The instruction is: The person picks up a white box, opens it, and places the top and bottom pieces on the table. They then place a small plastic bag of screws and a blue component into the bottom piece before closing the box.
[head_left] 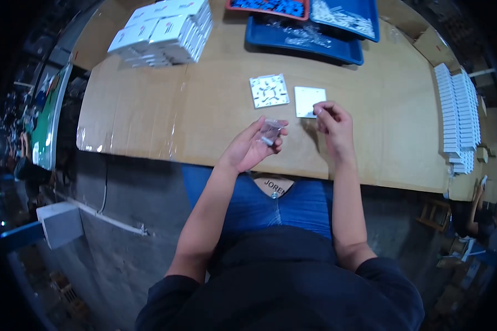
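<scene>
My left hand point(254, 146) is palm up, its fingers curled round a small clear plastic bag point(271, 131) with something whitish in it. My right hand point(335, 126) is closed in a pinch over the right edge of a white square cover point(308, 102) lying flat on the table. A small dark spot shows at its fingertips; what they hold, if anything, I cannot make out. Left of the cover lies a white square plastic base point(269, 91) with slots and dark marks on its inner face.
On the cardboard-covered table point(204, 118), stacked white boxes point(168, 36) stand at the back left. Blue trays point(303, 41) and a red tray point(268, 6) hold small parts and clear bags at the back. Tall piles of white plates point(458, 118) line the right edge. Other people are at both sides.
</scene>
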`<state>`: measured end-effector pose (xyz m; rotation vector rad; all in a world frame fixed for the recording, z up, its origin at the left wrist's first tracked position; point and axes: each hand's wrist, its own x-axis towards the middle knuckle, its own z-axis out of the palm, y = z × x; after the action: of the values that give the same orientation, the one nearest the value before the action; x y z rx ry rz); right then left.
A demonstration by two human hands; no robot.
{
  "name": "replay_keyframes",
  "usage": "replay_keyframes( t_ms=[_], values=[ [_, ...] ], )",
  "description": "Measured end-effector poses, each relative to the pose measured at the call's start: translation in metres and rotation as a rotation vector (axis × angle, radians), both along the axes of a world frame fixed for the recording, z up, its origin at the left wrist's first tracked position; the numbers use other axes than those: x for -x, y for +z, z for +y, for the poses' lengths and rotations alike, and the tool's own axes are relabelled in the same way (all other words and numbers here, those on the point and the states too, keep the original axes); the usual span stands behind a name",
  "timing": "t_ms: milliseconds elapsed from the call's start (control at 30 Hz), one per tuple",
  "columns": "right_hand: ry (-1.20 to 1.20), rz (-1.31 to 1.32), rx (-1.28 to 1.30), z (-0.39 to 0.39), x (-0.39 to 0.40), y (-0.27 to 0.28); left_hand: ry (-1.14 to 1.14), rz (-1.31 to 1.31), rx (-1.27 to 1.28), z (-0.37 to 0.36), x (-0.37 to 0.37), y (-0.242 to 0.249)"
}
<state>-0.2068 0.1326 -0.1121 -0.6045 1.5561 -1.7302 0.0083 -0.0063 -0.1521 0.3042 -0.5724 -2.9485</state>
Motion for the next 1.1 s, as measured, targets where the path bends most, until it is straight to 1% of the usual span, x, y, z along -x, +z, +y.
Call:
replay_keyframes(
  t_ms=[133, 233, 267, 367, 400, 467, 500, 567, 600, 667, 700, 767, 800, 867, 900, 967, 1100],
  values=[
    [0.032, -0.098, 0.019, 0.005, -0.038, 0.010, -0.003, 0.016, 0.010, -0.001, 0.000, 0.001],
    [0.115, 0.105, 0.004, -0.001, -0.035, 0.017, 0.011, 0.034, 0.048, 0.001, -0.001, 0.001],
    [0.116, 0.111, 0.001, -0.005, -0.035, 0.019, 0.021, 0.028, 0.069, 0.001, -0.001, 0.000],
    [0.190, 0.257, -0.015, -0.017, -0.036, 0.022, 0.033, 0.048, 0.076, 0.003, -0.003, 0.000],
    [0.190, 0.257, -0.016, -0.020, -0.035, 0.022, 0.032, 0.049, 0.075, 0.003, -0.004, 0.001],
    [0.286, 0.333, -0.046, -0.025, -0.034, 0.026, 0.039, 0.046, 0.049, 0.003, -0.005, 0.003],
    [0.284, 0.334, -0.047, -0.027, -0.034, 0.028, 0.037, 0.047, 0.049, 0.003, -0.006, 0.001],
    [0.358, 0.517, -0.150, -0.030, -0.033, 0.035, 0.040, 0.060, 0.050, 0.004, -0.005, -0.001],
    [0.357, 0.521, -0.151, -0.032, -0.033, 0.042, 0.039, 0.063, 0.049, 0.003, -0.005, -0.001],
    [0.489, 0.594, -0.179, -0.035, -0.033, 0.057, 0.029, 0.061, 0.064, 0.003, -0.005, -0.003],
    [0.489, 0.595, -0.182, -0.037, -0.032, 0.061, 0.028, 0.063, 0.062, 0.003, -0.006, -0.003],
    [0.653, 0.803, -0.124, -0.043, -0.028, 0.065, 0.014, 0.062, 0.096, 0.003, -0.005, -0.003],
    [0.653, 0.805, -0.125, -0.046, -0.025, 0.062, 0.014, 0.064, 0.095, 0.003, -0.005, -0.003],
    [0.806, 0.866, -0.016, -0.051, -0.019, 0.054, 0.016, 0.049, 0.112, 0.003, -0.007, -0.004],
    [0.810, 0.867, -0.015, -0.052, -0.018, 0.055, 0.020, 0.050, 0.112, 0.003, -0.007, -0.002],
    [0.930, 0.768, -0.079, -0.054, -0.018, 0.058, 0.031, 0.029, 0.181, 0.004, -0.009, 0.000],
    [0.997, 0.695, -0.160, -0.053, -0.020, 0.066, 0.041, 0.017, 0.159, 0.004, -0.008, -0.001]
  ],
)
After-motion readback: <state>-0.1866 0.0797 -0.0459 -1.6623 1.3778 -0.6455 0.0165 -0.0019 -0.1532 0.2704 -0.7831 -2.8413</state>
